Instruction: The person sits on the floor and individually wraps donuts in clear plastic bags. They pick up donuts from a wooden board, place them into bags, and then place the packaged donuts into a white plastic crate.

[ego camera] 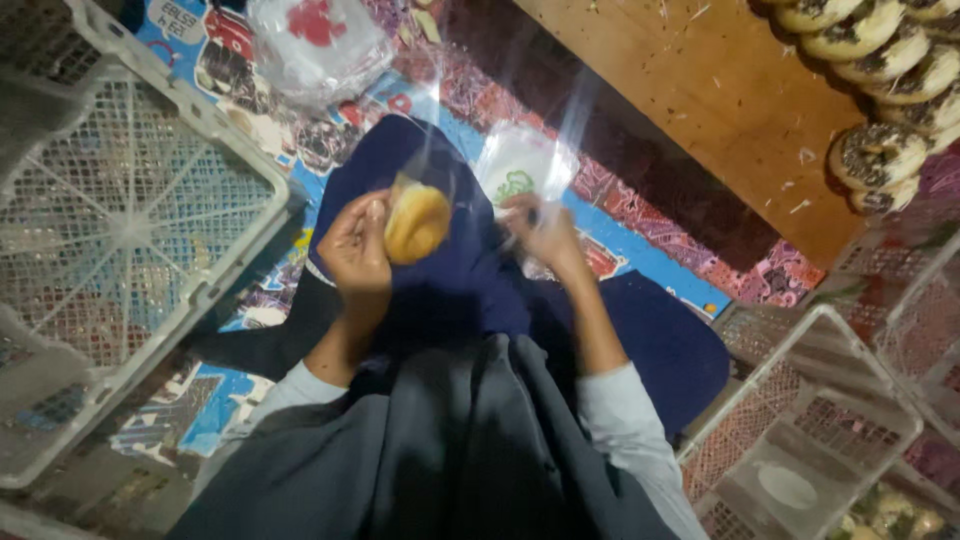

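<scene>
- Floor-level setting, head view only: a patterned blue and red floor mat is seen under a dark blue lap cloth; a brown wooden board lies ahead.
- A row of round chocolate-topped buns is laid along the board's far right edge, well apart from both hands.
- A white plastic lattice crate stands to the left; a second white lattice crate is seen lower right.
- A round golden-brown bun is held upright by the left hand, fingers curled round its left side.
- A clear plastic bag with a green print is pinched at its lower edge by the right hand, fingers closed; motion blur hides the exact grip.
- Key relation: the bag lies just right of the bun and slightly farther out, mouth direction not discernible. The bun is near the bag but not touching it; the right hand is the nearer one to the bag.
- A crumpled clear bag with red print lies on the mat farther out, untouched.
</scene>
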